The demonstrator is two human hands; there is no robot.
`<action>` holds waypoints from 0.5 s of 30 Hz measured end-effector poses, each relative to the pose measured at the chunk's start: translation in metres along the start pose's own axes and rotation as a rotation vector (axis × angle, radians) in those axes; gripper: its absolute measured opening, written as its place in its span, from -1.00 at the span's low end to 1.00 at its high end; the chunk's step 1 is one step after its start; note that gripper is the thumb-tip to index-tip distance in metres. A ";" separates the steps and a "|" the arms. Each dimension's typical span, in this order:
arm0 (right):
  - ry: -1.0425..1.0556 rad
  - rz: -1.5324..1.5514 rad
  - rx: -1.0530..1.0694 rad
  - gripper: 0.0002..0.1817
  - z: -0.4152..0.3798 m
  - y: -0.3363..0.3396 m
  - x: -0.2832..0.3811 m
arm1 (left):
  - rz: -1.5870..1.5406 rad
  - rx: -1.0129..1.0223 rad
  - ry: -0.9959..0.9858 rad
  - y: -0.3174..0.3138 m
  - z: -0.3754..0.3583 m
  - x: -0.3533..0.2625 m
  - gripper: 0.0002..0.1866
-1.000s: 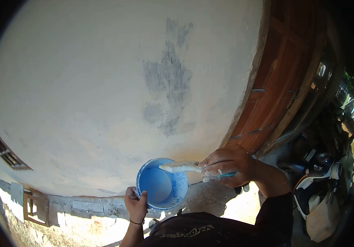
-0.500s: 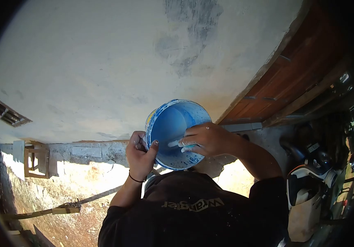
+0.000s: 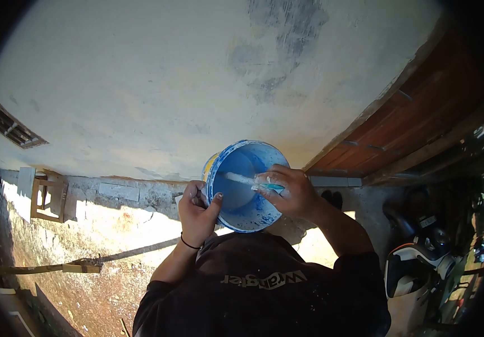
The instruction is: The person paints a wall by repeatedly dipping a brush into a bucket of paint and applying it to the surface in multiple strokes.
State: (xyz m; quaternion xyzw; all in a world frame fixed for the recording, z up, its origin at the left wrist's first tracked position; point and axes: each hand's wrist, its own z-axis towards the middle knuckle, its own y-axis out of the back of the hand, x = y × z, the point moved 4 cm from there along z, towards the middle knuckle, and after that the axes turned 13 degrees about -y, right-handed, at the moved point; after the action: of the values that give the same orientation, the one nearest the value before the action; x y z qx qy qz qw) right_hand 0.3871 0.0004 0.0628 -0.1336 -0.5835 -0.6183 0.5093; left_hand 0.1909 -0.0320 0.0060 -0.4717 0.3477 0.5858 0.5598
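Note:
A blue paint bucket [image 3: 273, 160], its rim and inside smeared with white, is held tilted in front of my chest. My left hand [image 3: 199, 205] grips its left rim, thumb over the edge and fingers round the outside. My right hand [image 3: 290, 190] is closed over the bucket's right side. Its fingers hold what looks like a paintbrush [image 3: 274, 186] with a teal handle. The tool's white-coated end points left into the bucket, above pale liquid [image 3: 239, 164]. Its exact tip shape is hard to make out.
A pale wall [image 3: 152, 90] with grey patches rises ahead. To the right are a brown wooden door [image 3: 388, 132] and a parked motorbike [image 3: 422, 253]. A small wooden stool [image 3: 49, 197] stands at the wall's foot on the left. A wooden bar [image 3: 79, 268] crosses the lower left.
The tool has lifted and turned in my right hand, so more of its white end and teal handle show. Bucket and left hand have shifted slightly right in view.

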 end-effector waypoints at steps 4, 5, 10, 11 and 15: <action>0.007 -0.069 -0.037 -0.79 -0.004 -0.011 -0.010 | 0.025 -0.006 0.032 -0.005 -0.004 0.006 -0.75; -0.068 0.015 -0.076 -0.81 -0.005 -0.010 -0.016 | 0.024 -0.009 0.028 -0.007 -0.004 0.005 -0.75; -0.117 0.187 -0.133 -0.85 -0.011 -0.005 -0.027 | 0.005 -0.021 0.034 -0.022 -0.007 0.009 -0.77; -0.116 0.184 -0.135 -0.85 -0.012 -0.002 -0.028 | 0.002 -0.020 0.032 -0.026 -0.007 0.009 -0.77; -0.270 0.268 -0.072 -0.83 -0.020 0.006 -0.037 | 0.015 -0.004 0.040 -0.037 -0.011 0.013 -0.78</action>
State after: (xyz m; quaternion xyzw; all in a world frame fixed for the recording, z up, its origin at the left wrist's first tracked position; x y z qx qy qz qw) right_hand 0.4171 0.0024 0.0329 -0.3101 -0.6011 -0.5418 0.4990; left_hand 0.2306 -0.0332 -0.0052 -0.4818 0.3611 0.5811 0.5475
